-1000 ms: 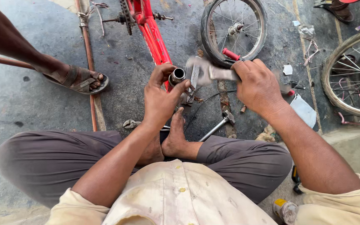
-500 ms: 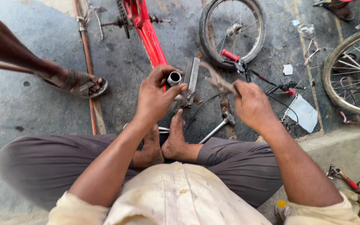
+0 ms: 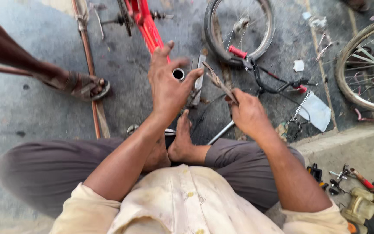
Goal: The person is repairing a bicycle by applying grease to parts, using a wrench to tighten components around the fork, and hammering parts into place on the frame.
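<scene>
Lifted off the metal tube (image 3: 178, 74) now, left hand (image 3: 168, 84) with fingers spread wide; right hand (image 3: 248, 113) just beside, fingers pinching a rusty flat tool (image 3: 218, 80).

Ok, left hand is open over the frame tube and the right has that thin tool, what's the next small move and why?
Probably close the left hand back on the red bike frame near its open tube end. That hand hovers with fingers spread, gripping nothing, while the right hand grips a thin, blurred tool angled toward the tube, so the frame looks unsteadied.
</scene>
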